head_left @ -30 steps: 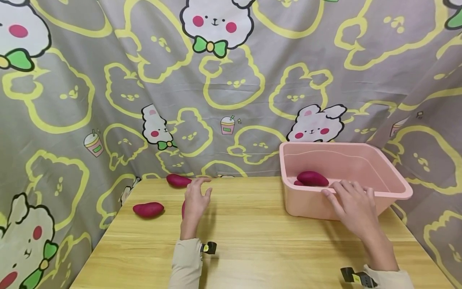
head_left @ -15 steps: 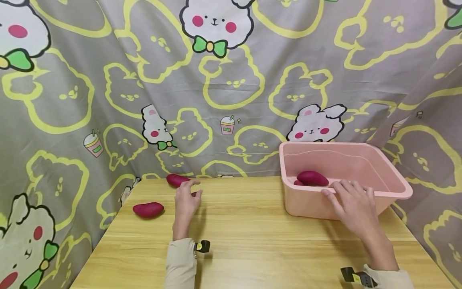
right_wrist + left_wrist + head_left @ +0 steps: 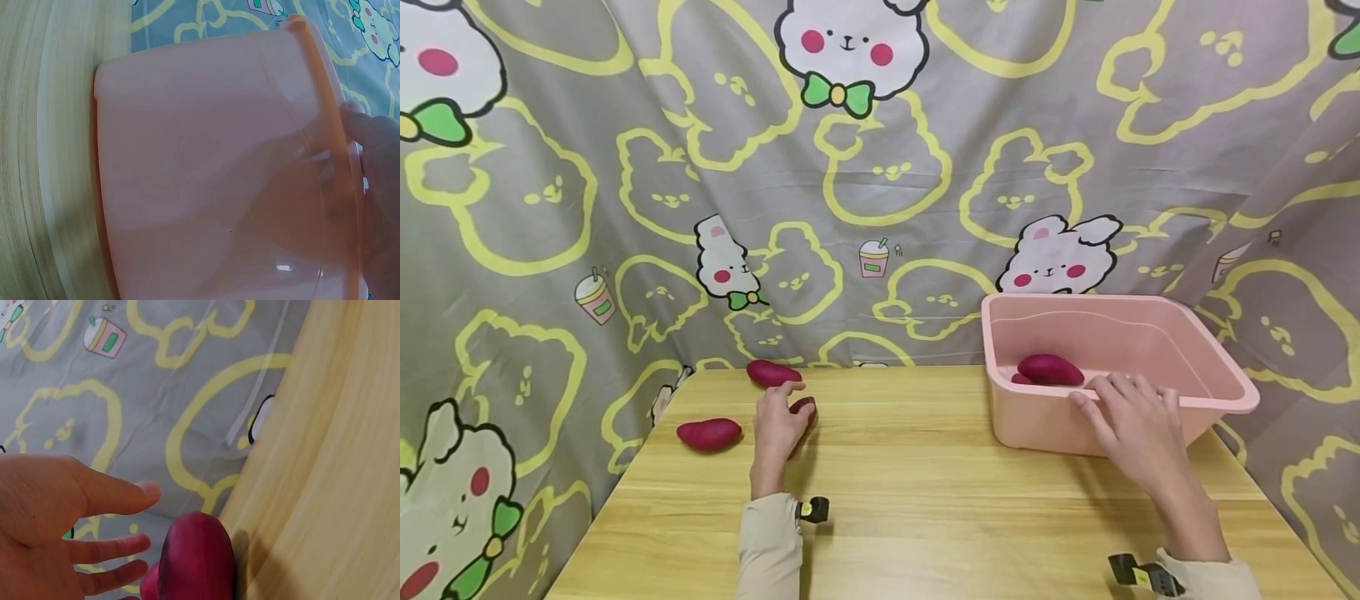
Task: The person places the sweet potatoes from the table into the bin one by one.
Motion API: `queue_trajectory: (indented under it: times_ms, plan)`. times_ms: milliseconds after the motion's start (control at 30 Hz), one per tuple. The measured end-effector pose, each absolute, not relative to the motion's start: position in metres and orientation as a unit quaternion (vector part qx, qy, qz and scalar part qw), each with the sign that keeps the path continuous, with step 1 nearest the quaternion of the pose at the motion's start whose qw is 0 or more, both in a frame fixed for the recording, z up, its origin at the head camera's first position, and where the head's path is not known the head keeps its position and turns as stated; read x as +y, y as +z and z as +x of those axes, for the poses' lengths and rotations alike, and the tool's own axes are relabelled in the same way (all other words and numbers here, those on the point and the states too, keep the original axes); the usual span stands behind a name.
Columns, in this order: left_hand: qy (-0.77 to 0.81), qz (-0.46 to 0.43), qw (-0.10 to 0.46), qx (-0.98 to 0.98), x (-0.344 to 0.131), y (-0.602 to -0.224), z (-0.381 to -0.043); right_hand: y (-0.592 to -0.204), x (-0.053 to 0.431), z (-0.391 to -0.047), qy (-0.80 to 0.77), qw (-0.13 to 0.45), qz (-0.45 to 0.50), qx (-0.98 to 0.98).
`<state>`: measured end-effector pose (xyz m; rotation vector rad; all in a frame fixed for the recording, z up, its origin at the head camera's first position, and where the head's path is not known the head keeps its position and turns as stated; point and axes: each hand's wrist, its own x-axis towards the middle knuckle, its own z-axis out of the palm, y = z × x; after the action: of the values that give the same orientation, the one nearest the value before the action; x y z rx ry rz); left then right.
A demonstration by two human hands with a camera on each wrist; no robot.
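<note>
1. Cartoon-rabbit cloth (image 3: 880,183) hangs behind your wooden table (image 3: 925,500) and wraps round both sides.
2. Your left hand (image 3: 775,429) lies on the table at about 10 o'clock from the table's middle, fingers loosely spread and resting against a purple sweet potato (image 3: 803,410); they touch it without closing round it.
3. That sweet potato's long axis runs roughly from 7 to 1 o'clock, with its far end pointing toward the cloth.
4. Two more sweet potatoes lie near: one (image 3: 772,372) at 12 o'clock from your left hand, one (image 3: 709,433) at 9 o'clock.
5. Your right hand (image 3: 1138,433) rests on the near rim of the pink tub (image 3: 1225,383), fingers straight over the edge.
6. Inside the tub lies another sweet potato (image 3: 1049,369), long axis 9 to 3 o'clock.
</note>
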<state>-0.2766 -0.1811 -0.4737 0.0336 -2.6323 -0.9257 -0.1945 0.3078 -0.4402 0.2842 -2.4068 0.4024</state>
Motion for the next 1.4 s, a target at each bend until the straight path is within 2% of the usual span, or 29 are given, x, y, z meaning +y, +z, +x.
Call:
queue_trajectory:
  times_ms: [167,433,733,1067,1400]
  plan:
    - [-0.319,0.012,0.164,-0.933,-0.184,-0.476,-0.277,-0.439,0.308,-0.196,0.152,0.329,0.107,-0.926]
    - [-0.322,0.024,0.102,-0.941,-0.188,-0.478,-0.277,-0.438,0.308,-0.198,0.151,0.331,0.109,-0.925]
    - [-0.332,0.043,0.063,-0.94,-0.192,-0.487,-0.277,-0.44,0.307,-0.197,0.149,0.328,0.106,-0.927]
    - [-0.342,0.05,0.043,-0.937,-0.193,-0.489,-0.275,-0.441,0.307,-0.193,0.148,0.332,0.107,-0.926]
    - [-0.348,0.047,0.048,-0.935,-0.196,-0.492,-0.276,-0.442,0.306,-0.193,0.144,0.332,0.105,-0.926]
